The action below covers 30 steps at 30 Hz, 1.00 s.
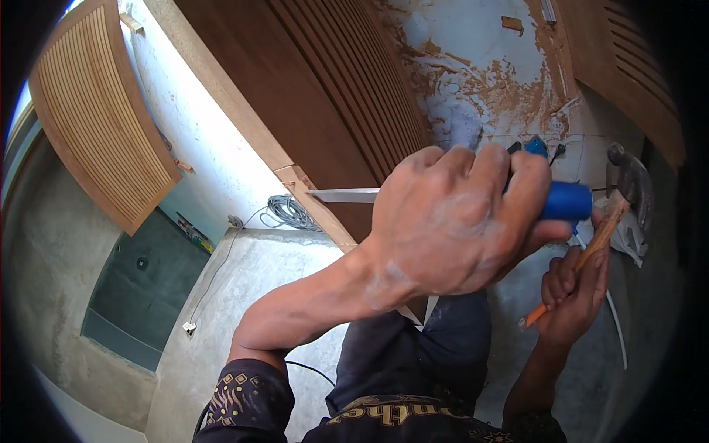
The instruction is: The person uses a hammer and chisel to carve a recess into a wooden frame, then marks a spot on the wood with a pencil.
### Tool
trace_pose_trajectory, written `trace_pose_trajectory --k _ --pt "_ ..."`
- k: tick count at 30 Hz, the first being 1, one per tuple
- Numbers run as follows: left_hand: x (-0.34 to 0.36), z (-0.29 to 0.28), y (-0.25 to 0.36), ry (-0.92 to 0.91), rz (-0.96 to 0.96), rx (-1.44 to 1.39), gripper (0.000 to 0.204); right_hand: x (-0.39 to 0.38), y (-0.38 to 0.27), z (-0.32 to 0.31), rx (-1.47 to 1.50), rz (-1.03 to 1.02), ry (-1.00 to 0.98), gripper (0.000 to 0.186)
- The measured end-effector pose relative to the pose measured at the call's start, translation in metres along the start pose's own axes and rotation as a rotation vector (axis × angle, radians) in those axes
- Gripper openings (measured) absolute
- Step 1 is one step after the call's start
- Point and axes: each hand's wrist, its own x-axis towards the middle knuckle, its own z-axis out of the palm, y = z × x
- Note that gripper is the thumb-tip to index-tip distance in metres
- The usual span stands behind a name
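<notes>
Along the left side stands a slatted wooden panel [103, 111]; rightward, a coiled grey cable [288, 213] lies beside a brown door [317, 96]. At the door's edge sits the tip of a chisel [347, 195], contact not verifiable. The left hand [458, 214] is closed around the chisel's blue handle [567, 201]; the right hand [574, 295] is clenched on a wooden-shafted hammer [608, 226].

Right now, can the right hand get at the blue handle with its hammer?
Probably yes: the right hand holds the hammer close to the blue handle, whose end pokes free, and nothing seems to block the way.
</notes>
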Motion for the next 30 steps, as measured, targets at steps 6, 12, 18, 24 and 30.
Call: trace_pose_trajectory --k 6,12,18,24,30 --pt "0.035 0.008 -0.019 0.001 -0.281 0.174 0.049 -0.002 0.004 0.007 0.027 -0.001 -0.004 0.060" --pt "0.051 -0.005 -0.006 0.128 -0.231 -0.036 0.045 0.002 0.008 -0.004 0.046 -0.009 0.013 0.058" --pt "0.015 0.016 0.032 -0.173 -0.175 -0.129 0.049 0.002 0.012 -0.010 0.018 0.113 0.213 0.056" --pt "0.000 0.016 0.011 -0.254 -0.134 -0.135 0.049 0.011 0.015 -0.011 -0.009 0.050 0.080 0.055" --pt "0.004 0.014 0.008 -0.250 -0.129 -0.117 0.052 0.010 0.016 -0.006 -0.010 0.054 0.084 0.057"
